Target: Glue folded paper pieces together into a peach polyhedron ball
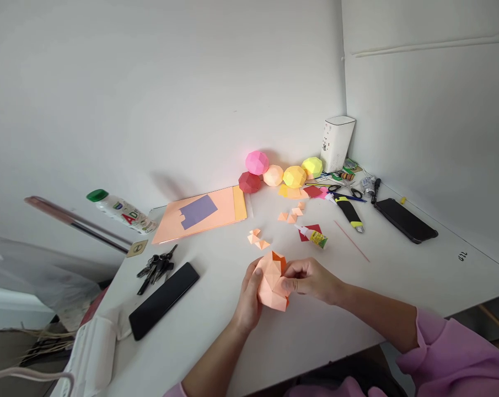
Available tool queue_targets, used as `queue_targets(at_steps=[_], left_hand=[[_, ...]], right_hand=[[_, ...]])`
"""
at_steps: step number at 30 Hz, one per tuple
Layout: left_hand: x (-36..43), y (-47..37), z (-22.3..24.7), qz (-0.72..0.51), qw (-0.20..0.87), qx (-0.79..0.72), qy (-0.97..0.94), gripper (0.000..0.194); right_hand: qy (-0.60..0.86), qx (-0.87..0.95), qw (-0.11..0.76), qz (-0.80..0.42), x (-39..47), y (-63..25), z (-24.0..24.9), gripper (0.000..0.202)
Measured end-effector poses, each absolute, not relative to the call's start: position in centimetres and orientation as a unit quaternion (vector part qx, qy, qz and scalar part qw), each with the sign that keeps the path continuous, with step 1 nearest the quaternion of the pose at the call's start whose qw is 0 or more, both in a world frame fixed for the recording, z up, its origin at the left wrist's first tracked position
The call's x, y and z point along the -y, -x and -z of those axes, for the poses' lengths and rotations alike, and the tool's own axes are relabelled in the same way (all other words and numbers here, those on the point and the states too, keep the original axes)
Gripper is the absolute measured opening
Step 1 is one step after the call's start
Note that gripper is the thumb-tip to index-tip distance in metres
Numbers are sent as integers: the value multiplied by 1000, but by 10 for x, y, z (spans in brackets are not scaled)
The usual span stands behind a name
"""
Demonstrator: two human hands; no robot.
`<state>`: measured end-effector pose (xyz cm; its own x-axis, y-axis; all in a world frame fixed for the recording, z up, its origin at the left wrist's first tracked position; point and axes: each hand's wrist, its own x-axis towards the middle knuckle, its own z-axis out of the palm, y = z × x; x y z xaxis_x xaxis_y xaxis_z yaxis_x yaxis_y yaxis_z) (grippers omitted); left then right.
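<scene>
A peach faceted paper ball (pixel 271 281), partly open at its top and right side, is between my hands above the white table. My left hand (pixel 249 295) is closed around its left side, the thumb lying on the front facets. With thumb and fingers, my right hand (pixel 309 280) pinches the paper at the ball's right edge. Just beyond it lie small folded peach paper pieces (pixel 258 239), and more such pieces (pixel 293 214) are farther back. A small glue bottle (pixel 315 237) with a yellow label rests on a dark red paper square (pixel 305 234).
Finished paper balls (pixel 294 176) in several colours line the back wall. To the right are a box cutter (pixel 348 212), scissors (pixel 344 191) and a black phone-like case (pixel 406 220). On the left are paper sheets (pixel 228 212), keys (pixel 156 267), a phone (pixel 164 300) and a white bottle (pixel 123 212).
</scene>
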<state>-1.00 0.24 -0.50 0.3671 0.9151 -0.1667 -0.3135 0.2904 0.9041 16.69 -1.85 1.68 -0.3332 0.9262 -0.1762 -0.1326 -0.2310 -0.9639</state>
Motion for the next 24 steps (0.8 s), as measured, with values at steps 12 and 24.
queue_targets(at_steps=[12, 24], left_hand=[[-1, 13, 5, -366, 675, -401, -499, 61], [-1, 12, 5, -383, 673, -396, -495, 57]], right_hand=[[450, 514, 365, -633, 20, -166, -17, 24], [438, 486, 402, -641, 21, -162, -16, 22]])
